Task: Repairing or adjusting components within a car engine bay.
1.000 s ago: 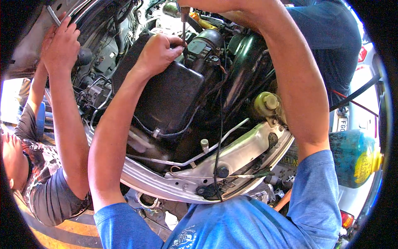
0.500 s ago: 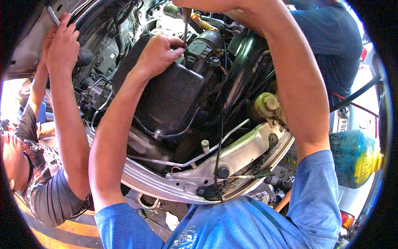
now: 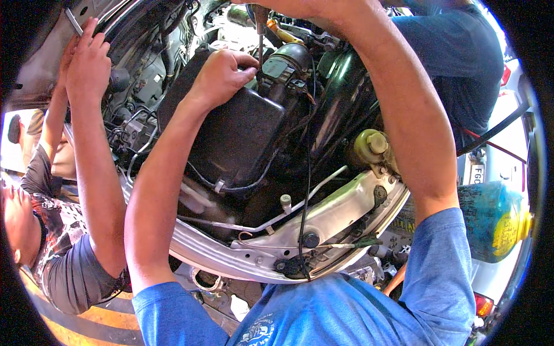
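The person leans over a car's open engine bay (image 3: 242,254) with both arms stretched forward. The left hand (image 3: 222,75) rests on the upper corner of a large black airbox housing (image 3: 236,138), its fingers curled and pinched close around the thin metal shaft of a screwdriver (image 3: 261,49), steadying the tip where it meets the fitting beside the black intake duct (image 3: 291,60). The right hand (image 3: 288,7) sits at the very top edge of the view, closed over the screwdriver's handle; only part of it shows, so the exact grip cannot be told beyond that it holds the tool upright.

The housing is seated in the bay with its hoses and thin cables attached along its lower side, and the duct is joined to it. Judging from this, the work at that fastening is under way rather than finished: the tool is on the fitting, nothing has been lifted out, and no loose parts lie on the bodywork nearby.

To the right, a yellowish fluid reservoir (image 3: 372,147) with its cap on stands just beside the white front panel (image 3: 346,213). A blue-green bottle (image 3: 490,222) with a yellow label lies further right, well apart from the hands.

On the left, a co-worker (image 3: 63,271) in a grey patterned shirt reaches up with both hands to the raised hood edge (image 3: 52,63).
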Demonstrator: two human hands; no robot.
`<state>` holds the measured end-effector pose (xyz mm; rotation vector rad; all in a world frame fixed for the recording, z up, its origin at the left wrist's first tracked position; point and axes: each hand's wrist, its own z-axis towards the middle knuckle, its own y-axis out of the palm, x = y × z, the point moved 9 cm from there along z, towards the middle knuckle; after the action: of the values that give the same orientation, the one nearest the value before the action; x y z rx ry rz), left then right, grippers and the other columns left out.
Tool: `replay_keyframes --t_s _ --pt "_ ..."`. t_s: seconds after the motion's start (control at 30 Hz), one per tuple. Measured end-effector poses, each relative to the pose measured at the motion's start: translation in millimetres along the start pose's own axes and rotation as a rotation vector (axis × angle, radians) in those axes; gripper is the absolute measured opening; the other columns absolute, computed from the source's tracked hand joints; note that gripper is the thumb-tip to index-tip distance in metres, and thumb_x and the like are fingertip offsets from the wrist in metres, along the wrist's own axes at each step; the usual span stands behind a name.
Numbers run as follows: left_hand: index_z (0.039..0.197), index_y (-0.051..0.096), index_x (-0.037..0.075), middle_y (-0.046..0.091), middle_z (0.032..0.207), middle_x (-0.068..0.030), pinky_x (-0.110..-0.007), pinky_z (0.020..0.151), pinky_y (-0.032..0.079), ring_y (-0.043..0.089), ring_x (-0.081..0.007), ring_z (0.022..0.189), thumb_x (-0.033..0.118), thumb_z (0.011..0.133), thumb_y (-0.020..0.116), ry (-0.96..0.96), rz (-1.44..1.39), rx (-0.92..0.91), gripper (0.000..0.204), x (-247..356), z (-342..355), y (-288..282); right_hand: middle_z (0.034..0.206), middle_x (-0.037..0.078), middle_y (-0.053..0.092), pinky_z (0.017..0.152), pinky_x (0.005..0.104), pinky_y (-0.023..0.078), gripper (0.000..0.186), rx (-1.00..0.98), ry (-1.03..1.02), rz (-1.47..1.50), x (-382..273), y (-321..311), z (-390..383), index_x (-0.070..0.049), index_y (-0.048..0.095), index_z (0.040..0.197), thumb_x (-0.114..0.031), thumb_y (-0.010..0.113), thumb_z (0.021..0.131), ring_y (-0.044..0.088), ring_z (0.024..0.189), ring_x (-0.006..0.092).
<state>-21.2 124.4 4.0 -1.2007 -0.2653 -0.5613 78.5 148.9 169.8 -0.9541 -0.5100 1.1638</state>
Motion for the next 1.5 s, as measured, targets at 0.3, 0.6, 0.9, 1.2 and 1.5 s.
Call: replay_keyframes --t_s 0.3,0.6,0.9,1.2,1.5 --pt "0.097 0.073 -0.001 0.073 0.093 -0.0149 -0.039 0.104 0.042 0.068 -0.0263 0.093 0.022 0.085 0.069 -0.016 0.028 -0.024 0.026 3 -1 0 0.087 0.026 0.068 0.079 0.0466 0.052 0.028 0.094 -0.017 0.043 8 -8 -9 0.004 0.069 0.086 -0.024 0.070 0.081 0.068 0.088 0.0396" --pt "0.093 0.073 0.001 0.071 0.081 -0.0177 -0.037 0.071 0.052 0.070 -0.0279 0.073 0.022 0.082 0.070 0.024 -0.035 0.038 0.024 9 -1 -4 0.089 0.025 0.069 0.079 0.0454 0.053 0.028 0.009 0.040 0.081 9 -5 -8 0.002 0.071 0.090 -0.024 0.071 0.080 0.068 0.088 0.0391" --pt "0.092 0.072 0.001 0.071 0.081 -0.0153 -0.035 0.073 0.052 0.069 -0.0225 0.074 0.021 0.085 0.067 -0.037 -0.109 0.037 0.022 -1 -1 -3 0.082 0.019 0.067 0.071 0.0426 0.052 0.025 0.215 0.101 0.161 -4 -52 -53 0.004 0.067 0.091 -0.020 0.072 0.084 0.068 0.074 0.0325" --pt "0.096 0.073 0.003 0.073 0.092 -0.0044 -0.026 0.083 0.048 0.063 -0.0103 0.085 0.024 0.092 0.060 -0.193 -0.235 0.017 0.025 18 2 -21 0.082 0.006 0.065 0.058 0.0221 0.047 0.032 0.341 0.586 0.856 11 -44 -204 0.003 0.057 0.112 -0.013 0.072 0.089 0.060 0.067 0.0099" --pt "0.089 0.053 0.010 0.065 0.075 -0.0131 -0.040 0.081 0.049 0.061 -0.0270 0.073 0.030 0.091 0.045 -0.369 -1.476 -0.165 0.022 126 -69 36 0.088 0.007 0.064 0.066 0.0274 0.052 0.047 0.104 0.774 1.482 -6 -4 -332 0.001 0.051 0.123 -0.022 0.072 0.089 0.063 0.075 0.0138"
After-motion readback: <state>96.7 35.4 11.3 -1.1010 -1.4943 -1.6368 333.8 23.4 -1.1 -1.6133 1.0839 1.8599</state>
